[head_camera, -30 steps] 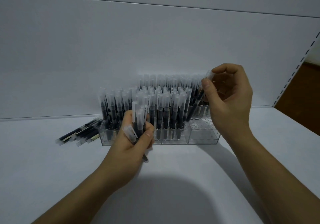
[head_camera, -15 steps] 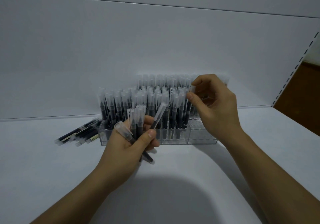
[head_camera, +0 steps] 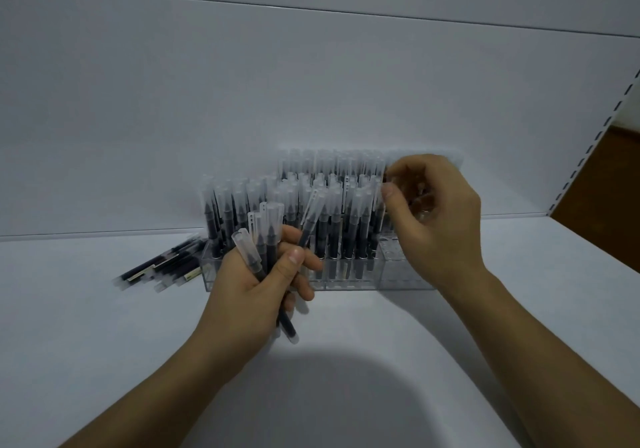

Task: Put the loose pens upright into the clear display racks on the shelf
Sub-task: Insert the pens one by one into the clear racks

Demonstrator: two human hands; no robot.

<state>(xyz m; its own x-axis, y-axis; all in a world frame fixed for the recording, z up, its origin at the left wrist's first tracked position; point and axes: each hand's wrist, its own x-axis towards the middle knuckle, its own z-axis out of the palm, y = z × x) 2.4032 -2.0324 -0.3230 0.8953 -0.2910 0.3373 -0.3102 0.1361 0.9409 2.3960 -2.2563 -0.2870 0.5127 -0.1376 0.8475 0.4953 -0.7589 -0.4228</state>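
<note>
white shelf (head_camera: 104,343) w/ back panel (head_camera: 242,101); slotted upright (head_camera: 588,146) rt

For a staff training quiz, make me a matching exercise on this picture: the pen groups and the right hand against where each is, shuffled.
1. bundle of pens
2. loose pens
3. racked pens
4. right hand

A. upright in the clear rack
B. at the rack's right end
C. gripped in the left hand
D. flat on the shelf, left of the rack

Pairs: 1-C, 2-D, 3-A, 4-B.
</note>
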